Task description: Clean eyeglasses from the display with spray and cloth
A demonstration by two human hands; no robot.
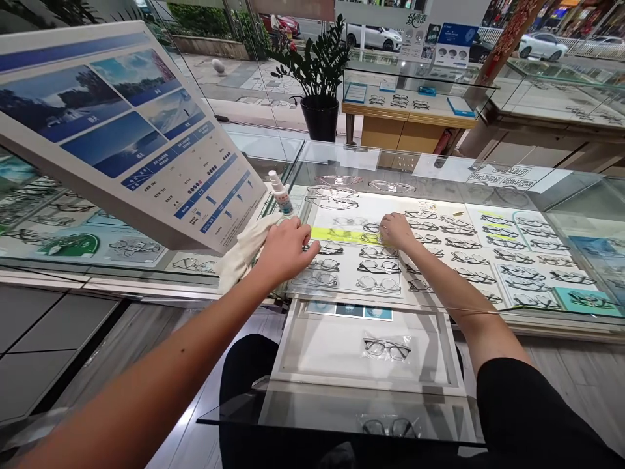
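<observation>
My left hand (289, 246) rests over the glass counter, knuckles up, with the thumb apart from the bent fingers and nothing seen between them. Right beside it, partly behind the wrist, lies a crumpled cream cloth (243, 251). A small white spray bottle (280, 193) stands just beyond that hand. Farther right, my right hand (395, 230) is over the counter with its fingers curled together; whatever they pinch, if anything, cannot be made out. A bright yellow-green strip (342, 234) runs between the two hands. Rows of eyeglasses (378, 267) lie under the glass around them.
A large tilted display board (146, 130) rises at the left. Below the counter, a pulled-out white drawer (317, 355) holds bagged eyeglasses (387, 349). A glass panel edge (342, 425) juts out in front. Behind stand a potted plant (319, 117) and another display case (407, 111).
</observation>
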